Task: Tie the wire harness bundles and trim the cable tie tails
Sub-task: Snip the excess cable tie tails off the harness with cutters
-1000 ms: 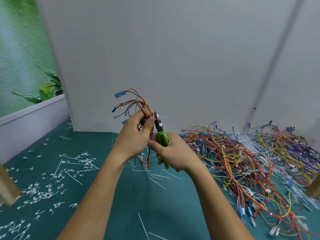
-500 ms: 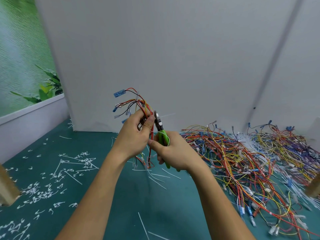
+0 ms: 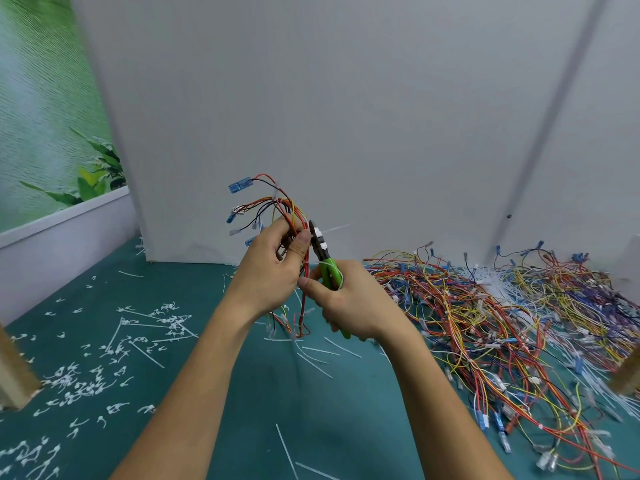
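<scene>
A plain white panel [image 3: 346, 98] stands straight ahead, with a grey seam [image 3: 554, 116] slanting down its right side. On the left, a leafy green mural [image 3: 41, 116] sits above a white ledge [image 3: 62, 233]. The teal work surface [image 3: 242, 403] spreads below, with a left wooden post [image 3: 10, 375] and a right wooden post [image 3: 628, 372] at its edges. The light is soft and even.

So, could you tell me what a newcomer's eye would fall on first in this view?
At the centre, the left hand holds up a wire harness bundle, while the right hand grips green-handled cutters whose head sits at a white cable tie tail that sticks out to the right. On the right, a large tangle of coloured wires sprawls over the teal table. On the left lie scattered white tie offcuts.
</scene>
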